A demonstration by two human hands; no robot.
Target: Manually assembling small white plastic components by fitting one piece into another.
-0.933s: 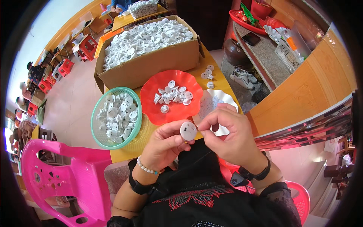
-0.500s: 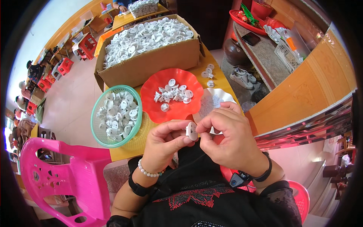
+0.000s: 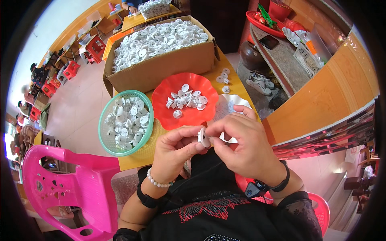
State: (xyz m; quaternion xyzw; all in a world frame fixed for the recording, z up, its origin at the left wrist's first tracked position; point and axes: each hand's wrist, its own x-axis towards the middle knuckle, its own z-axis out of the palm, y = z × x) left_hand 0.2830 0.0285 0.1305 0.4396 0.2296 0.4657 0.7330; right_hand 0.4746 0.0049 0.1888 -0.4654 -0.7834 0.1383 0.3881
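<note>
My left hand (image 3: 173, 152) pinches a white round plastic piece (image 3: 203, 137) between thumb and fingers, its flat disc edge-on and facing right. Against that disc, the thumb and forefinger of my right hand (image 3: 247, 145) are pressed together; whatever they grip is too small to make out. Just beyond my hands lies a red wavy-rimmed dish (image 3: 187, 120) with similar white pieces. A white scalloped plate (image 3: 244, 100) holding tiny clear bits is partly hidden behind my right hand. To the left, a green mesh basket (image 3: 150, 125) is heaped with white pieces.
A cardboard box (image 3: 161, 69) full of white pieces stands at the back of the yellow table (image 3: 132, 162). Several loose pieces (image 3: 223, 76) lie beside it. A pink chair (image 3: 86, 180) is at left, a wooden panel (image 3: 317, 96) at right. Other people sit far left.
My right fingertips have come closer onto the disc's face. My left hand still holds the piece in nearly the same place. The view has shifted slightly.
</note>
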